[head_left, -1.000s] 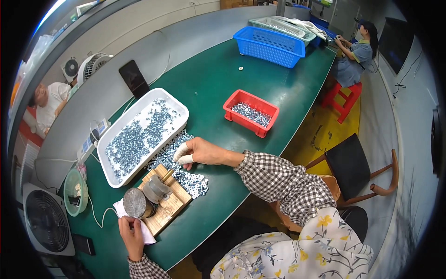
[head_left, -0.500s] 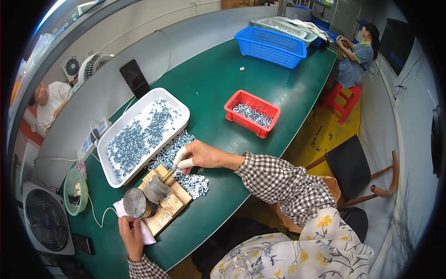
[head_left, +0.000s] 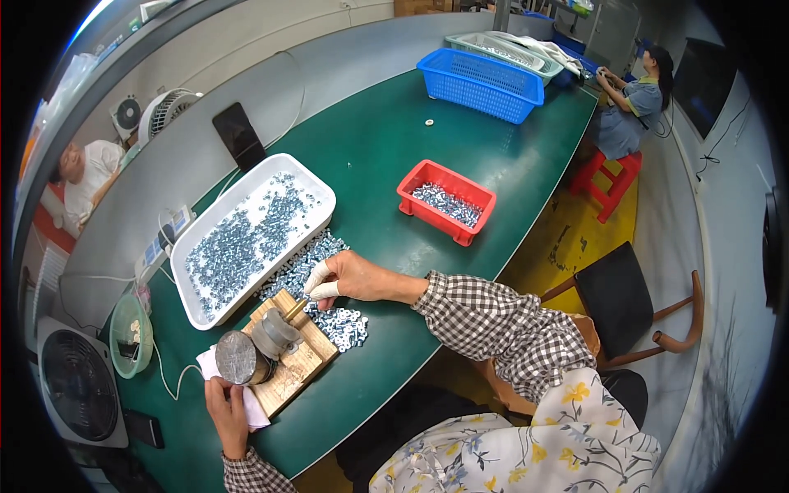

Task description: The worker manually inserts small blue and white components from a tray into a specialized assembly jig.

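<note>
A wooden block [head_left: 300,374] carries a grey metal cylinder [head_left: 237,358], a rounded grey part [head_left: 275,333] and a thin brass-coloured rod [head_left: 296,309]. My left hand [head_left: 228,413] curls its fingers and thumb against the cylinder's lower edge, beside a white cloth [head_left: 255,409]. At the rod's tip my right hand [head_left: 355,277], with white wraps on its fingertips, is closed in a pinch. Whatever lies between those fingertips is too small to make out. Small metal sleeves [head_left: 341,324] are heaped beneath and around the right hand.
A white tray [head_left: 327,205] of small metal parts stands behind the block. Farther right are a red bin [head_left: 468,234] with similar parts and a blue basket [head_left: 481,90]. A phone [head_left: 238,135], green basket [head_left: 123,366] and fan [head_left: 80,386] line the left. One co-worker [head_left: 629,111] sits far right.
Both hands keep nearly the same places. The view has shifted very slightly; the right fingertips stay by the rod's end and the left hand stays at the cylinder.
</note>
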